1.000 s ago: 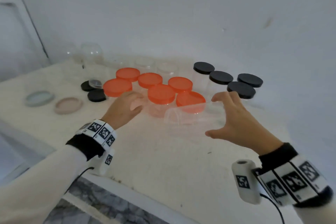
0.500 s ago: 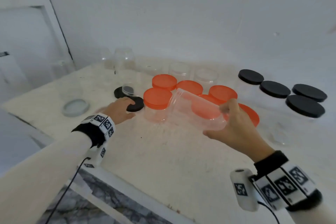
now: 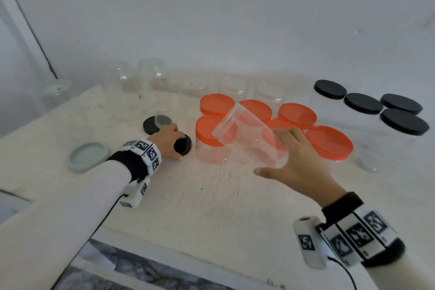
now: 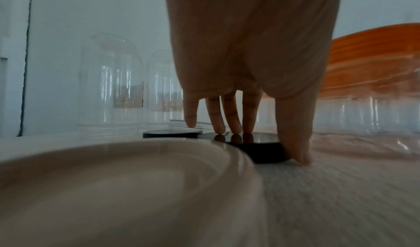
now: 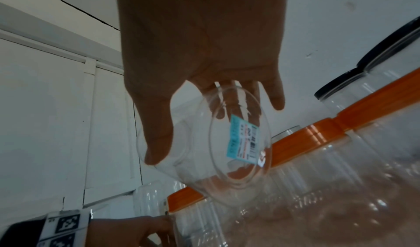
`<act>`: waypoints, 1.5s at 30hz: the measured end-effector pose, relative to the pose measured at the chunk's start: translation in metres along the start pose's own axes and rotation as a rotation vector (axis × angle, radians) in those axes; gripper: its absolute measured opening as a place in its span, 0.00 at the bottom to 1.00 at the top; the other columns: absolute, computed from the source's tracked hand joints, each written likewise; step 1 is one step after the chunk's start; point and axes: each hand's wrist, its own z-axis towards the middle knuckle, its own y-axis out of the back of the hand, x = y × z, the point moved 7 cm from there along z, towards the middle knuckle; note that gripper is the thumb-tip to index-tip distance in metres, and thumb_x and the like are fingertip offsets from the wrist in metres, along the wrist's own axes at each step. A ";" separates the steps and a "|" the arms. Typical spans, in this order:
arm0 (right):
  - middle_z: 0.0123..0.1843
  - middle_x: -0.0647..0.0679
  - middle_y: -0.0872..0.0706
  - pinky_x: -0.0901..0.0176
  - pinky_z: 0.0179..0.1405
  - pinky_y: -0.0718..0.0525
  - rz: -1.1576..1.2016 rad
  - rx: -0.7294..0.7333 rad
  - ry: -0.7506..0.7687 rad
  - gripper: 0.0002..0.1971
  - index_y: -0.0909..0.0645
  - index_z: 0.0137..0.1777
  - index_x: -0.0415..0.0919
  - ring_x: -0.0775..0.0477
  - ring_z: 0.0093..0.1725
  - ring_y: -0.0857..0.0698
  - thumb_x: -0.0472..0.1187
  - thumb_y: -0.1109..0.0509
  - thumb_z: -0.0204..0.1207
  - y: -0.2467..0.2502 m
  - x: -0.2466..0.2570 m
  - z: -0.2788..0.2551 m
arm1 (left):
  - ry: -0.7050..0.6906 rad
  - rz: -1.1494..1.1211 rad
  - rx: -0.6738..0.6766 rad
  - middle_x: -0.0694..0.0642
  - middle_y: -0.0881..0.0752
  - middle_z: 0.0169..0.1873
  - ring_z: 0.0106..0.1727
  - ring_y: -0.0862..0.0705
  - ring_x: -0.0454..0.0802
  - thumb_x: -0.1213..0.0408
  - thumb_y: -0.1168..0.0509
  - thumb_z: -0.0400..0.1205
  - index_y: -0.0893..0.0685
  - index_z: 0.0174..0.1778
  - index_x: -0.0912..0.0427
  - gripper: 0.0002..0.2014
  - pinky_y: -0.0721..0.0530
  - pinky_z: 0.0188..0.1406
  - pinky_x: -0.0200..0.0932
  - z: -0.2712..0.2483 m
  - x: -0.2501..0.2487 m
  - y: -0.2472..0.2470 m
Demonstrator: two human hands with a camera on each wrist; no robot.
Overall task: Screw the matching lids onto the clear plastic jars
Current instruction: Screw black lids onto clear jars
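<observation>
A clear lidless jar hangs tilted above the table, mouth up and to the left; my right hand grips it round its lower part. In the right wrist view the jar shows a blue label on its base, held between thumb and fingers of the right hand. My left hand is on a small black lid lying on the table. In the left wrist view the fingertips rest on top of the black lid and the thumb presses its near side; left hand.
Several orange-lidded jars stand behind the held jar, black-lidded jars at right, open clear jars along the wall. A second black lid, a grey lid and a beige lid lie at left.
My right hand has lifted the clear jar and tipped its mouth upward to the left. My left hand has moved left from the orange-lidded jar onto the black lid.
</observation>
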 end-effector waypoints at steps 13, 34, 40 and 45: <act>0.59 0.54 0.29 0.72 0.43 0.29 0.194 0.130 -0.149 0.41 0.33 0.65 0.45 0.55 0.56 0.25 0.49 0.14 0.54 -0.033 -0.011 -0.004 | -0.063 -0.123 0.024 0.56 0.22 0.61 0.59 0.23 0.53 0.53 0.24 0.70 0.27 0.68 0.56 0.32 0.25 0.57 0.43 -0.011 0.001 0.011; 0.70 0.54 0.27 0.55 0.67 0.27 0.611 0.346 -0.181 0.41 0.46 0.70 0.54 0.51 0.71 0.27 0.44 0.20 0.65 -0.053 -0.066 -0.020 | -0.461 -0.535 -0.455 0.42 0.27 0.69 0.71 0.32 0.43 0.38 0.36 0.65 0.24 0.68 0.48 0.35 0.35 0.69 0.38 -0.081 -0.113 0.100; 0.68 0.58 0.25 0.62 0.60 0.20 0.671 0.251 -0.172 0.45 0.35 0.73 0.49 0.59 0.68 0.25 0.54 0.19 0.55 -0.044 -0.071 -0.023 | -0.582 -0.555 -0.422 0.46 0.24 0.69 0.71 0.29 0.42 0.40 0.35 0.67 0.23 0.66 0.51 0.33 0.32 0.71 0.41 -0.082 -0.166 0.094; 0.68 0.57 0.24 0.48 0.65 0.19 0.752 0.234 -0.184 0.46 0.34 0.70 0.50 0.56 0.67 0.23 0.52 0.17 0.52 -0.042 -0.075 -0.024 | -0.673 -0.501 -0.366 0.50 0.24 0.71 0.72 0.31 0.42 0.39 0.36 0.68 0.21 0.66 0.53 0.33 0.36 0.71 0.34 -0.078 -0.203 0.081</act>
